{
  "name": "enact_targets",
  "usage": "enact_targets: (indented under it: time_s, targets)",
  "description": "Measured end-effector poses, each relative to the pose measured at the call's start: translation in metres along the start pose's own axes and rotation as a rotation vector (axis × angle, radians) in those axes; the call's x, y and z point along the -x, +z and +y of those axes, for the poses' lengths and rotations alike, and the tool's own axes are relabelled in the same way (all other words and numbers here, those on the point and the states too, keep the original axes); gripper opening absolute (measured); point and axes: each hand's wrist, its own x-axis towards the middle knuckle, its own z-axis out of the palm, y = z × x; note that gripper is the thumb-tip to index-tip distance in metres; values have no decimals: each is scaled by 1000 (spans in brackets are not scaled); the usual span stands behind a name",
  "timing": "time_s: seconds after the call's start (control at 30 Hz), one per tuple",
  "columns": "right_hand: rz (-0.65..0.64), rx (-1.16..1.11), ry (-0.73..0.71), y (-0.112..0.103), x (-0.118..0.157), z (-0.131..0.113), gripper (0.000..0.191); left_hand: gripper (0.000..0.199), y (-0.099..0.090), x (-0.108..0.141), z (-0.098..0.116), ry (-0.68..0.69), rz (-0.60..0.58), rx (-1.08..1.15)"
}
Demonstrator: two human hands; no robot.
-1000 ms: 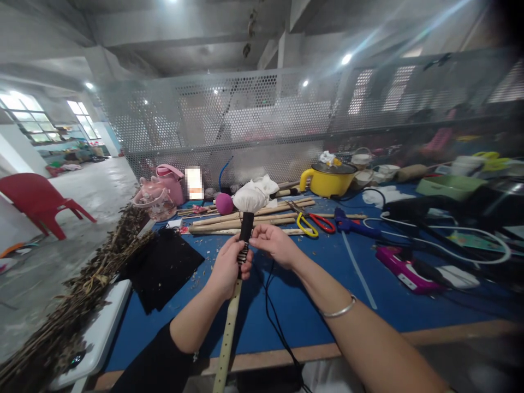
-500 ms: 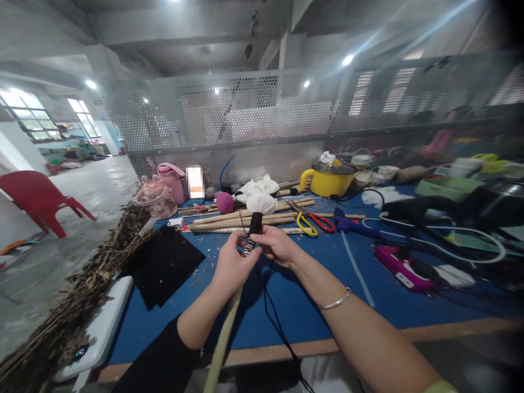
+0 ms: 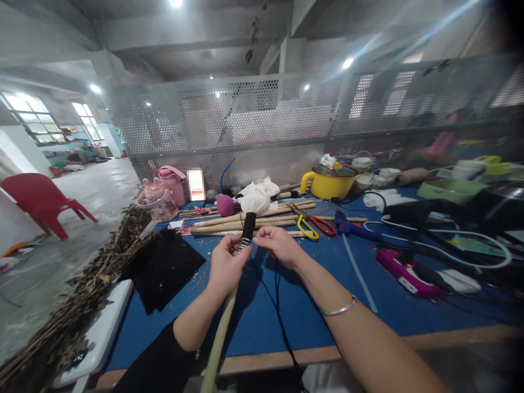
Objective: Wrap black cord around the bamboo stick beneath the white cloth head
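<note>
My left hand (image 3: 227, 263) is closed around a pale wooden stick (image 3: 223, 334), just below its black-wrapped neck (image 3: 248, 225). White lines of binding show on the black wrap beside my thumb. A round white cloth-covered head (image 3: 255, 203) tops the stick, tilted away from me. Just right of the neck, my right hand (image 3: 280, 245) is closed in a pinch on a black cord (image 3: 282, 322), apart from the stick. Strands of the cord hang below the hands and over the table's front edge. The fingertips partly hide where the cord is held.
Wooden sticks (image 3: 221, 225), yellow-and-red-handled scissors (image 3: 309, 226) and a blue glue gun (image 3: 356, 228) lie beyond my hands. Black cloth (image 3: 164, 267) and dried stems (image 3: 94, 273) are at left. A magenta power strip (image 3: 407, 275), cables and a yellow pot (image 3: 332, 183) stand right.
My right hand has moved off the black neck, slightly to the right, with the cord. The stick and my left hand have shifted a little left.
</note>
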Motion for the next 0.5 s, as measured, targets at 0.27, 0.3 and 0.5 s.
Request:
enact_targets:
  time_s: [0.27, 0.3, 0.5]
  targets:
    - [-103, -232, 14, 4, -1, 1, 30, 34, 1, -1, 2, -146, -169, 310]
    - [-126, -250, 19, 3, -1, 1, 30, 34, 1, 0, 3, -142, -177, 335]
    - [-107, -228, 79, 5, -1, 5, 30, 25, 2, 1, 5, -430, -335, 356]
